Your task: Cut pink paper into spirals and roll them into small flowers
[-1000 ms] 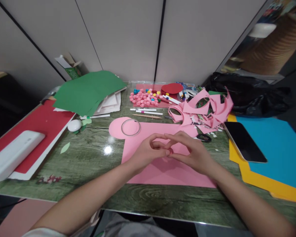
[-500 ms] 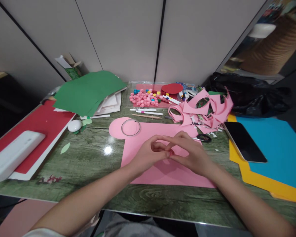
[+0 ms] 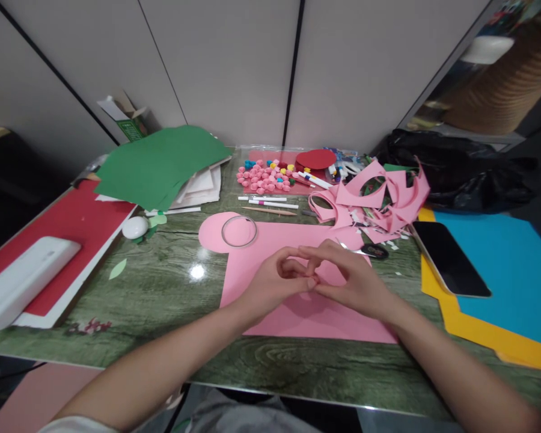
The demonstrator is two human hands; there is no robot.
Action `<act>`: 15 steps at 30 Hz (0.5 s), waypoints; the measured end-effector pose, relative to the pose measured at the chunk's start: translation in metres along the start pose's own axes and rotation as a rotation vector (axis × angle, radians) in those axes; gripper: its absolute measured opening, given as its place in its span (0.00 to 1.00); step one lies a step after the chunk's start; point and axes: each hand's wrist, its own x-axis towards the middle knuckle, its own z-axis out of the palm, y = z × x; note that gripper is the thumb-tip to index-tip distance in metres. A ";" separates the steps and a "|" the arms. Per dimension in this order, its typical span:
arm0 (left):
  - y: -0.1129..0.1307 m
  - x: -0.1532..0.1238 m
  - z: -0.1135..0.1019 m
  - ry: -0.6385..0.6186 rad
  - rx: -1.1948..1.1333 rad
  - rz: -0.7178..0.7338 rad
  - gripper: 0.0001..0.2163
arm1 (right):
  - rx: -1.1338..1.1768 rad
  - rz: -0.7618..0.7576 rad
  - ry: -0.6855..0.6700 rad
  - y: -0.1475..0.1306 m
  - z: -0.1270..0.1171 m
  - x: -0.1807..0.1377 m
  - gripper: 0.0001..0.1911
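My left hand (image 3: 275,279) and my right hand (image 3: 354,279) meet fingertip to fingertip above a pink paper sheet (image 3: 261,322). Both are closed in a pinch on a small pink piece, mostly hidden by the fingers, so its shape is unclear. A metal ring (image 3: 224,240) lies on a round pink paper (image 3: 210,233) at the sheet's upper left corner. Scissors with black handles (image 3: 375,251) rest by its upper right corner. Behind the sheet, a clear tray (image 3: 247,150) carries many small pink rolled pieces (image 3: 264,178) and a few blue and yellow ones.
White pens (image 3: 273,204) and a pointed wooden stick (image 3: 270,211) lie before the tray. Pink paper offcuts (image 3: 363,195) heap at the back right. A phone (image 3: 451,258) rests on blue and yellow sheets. Green sheets (image 3: 157,165), red board (image 3: 97,207) and a white device (image 3: 29,282) occupy the left.
The fingertips have shifted slightly around the small pink piece, which is more covered now. The view has moved a little; the other things stay in place.
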 end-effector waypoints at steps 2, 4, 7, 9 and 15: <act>0.002 0.002 -0.004 -0.034 0.048 -0.007 0.16 | 0.057 0.042 -0.047 0.001 -0.005 0.000 0.28; 0.004 0.003 -0.007 -0.073 0.102 -0.005 0.17 | 0.061 0.074 -0.088 0.001 -0.008 0.000 0.29; 0.006 0.005 -0.010 -0.118 0.183 0.022 0.15 | 0.015 0.078 -0.132 0.000 -0.011 -0.001 0.30; 0.006 0.005 -0.011 -0.114 0.224 0.042 0.14 | -0.017 0.064 -0.152 0.000 -0.011 -0.002 0.29; 0.000 0.004 -0.009 -0.035 0.074 -0.025 0.18 | -0.047 0.023 -0.058 -0.001 -0.012 -0.001 0.31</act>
